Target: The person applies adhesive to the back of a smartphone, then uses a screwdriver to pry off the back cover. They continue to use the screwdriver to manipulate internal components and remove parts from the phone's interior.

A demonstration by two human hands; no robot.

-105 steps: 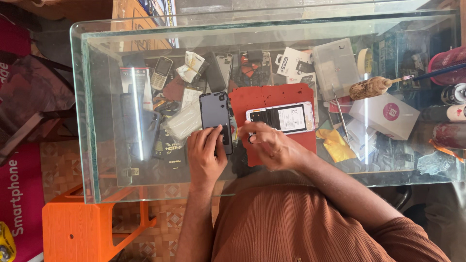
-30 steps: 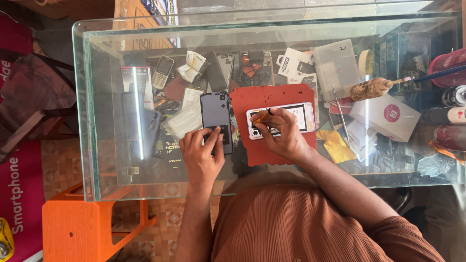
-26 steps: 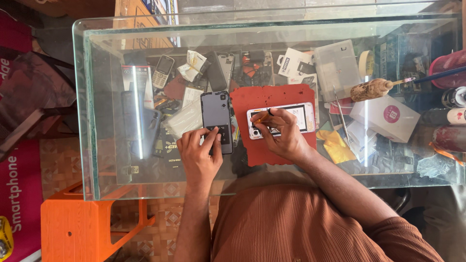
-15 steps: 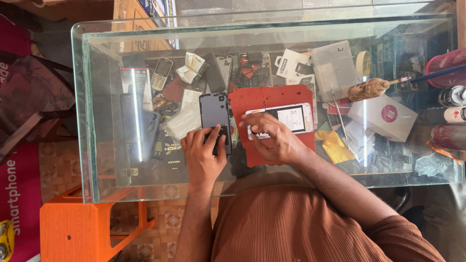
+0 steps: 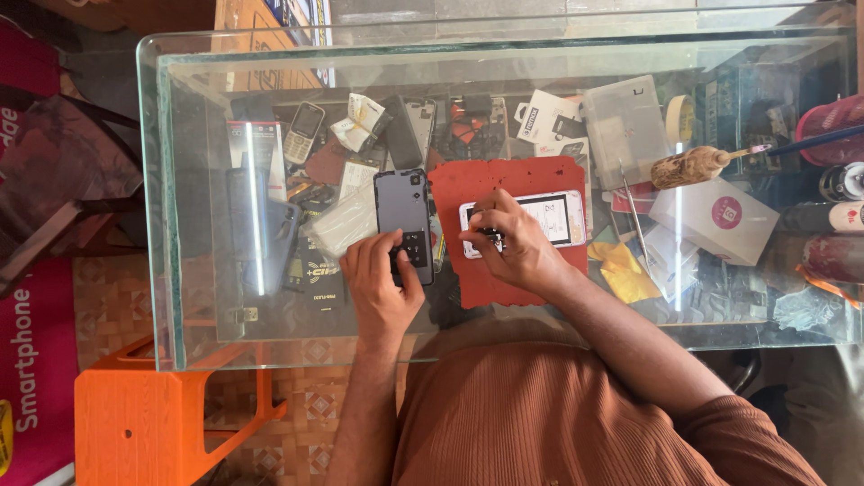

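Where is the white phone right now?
In the head view, the white phone lies on the red mat, right of centre on the glass counter, under the right hand.

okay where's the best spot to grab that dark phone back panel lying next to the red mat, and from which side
Probably by its two long edges near the bare far end. The dark back panel lies flat on the glass top, its near end under the left hand. Come from above at the far end, away from the red mat and the right hand.

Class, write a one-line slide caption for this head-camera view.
Left hand steadies a dark phone while right hand works on a white phone on a red mat.
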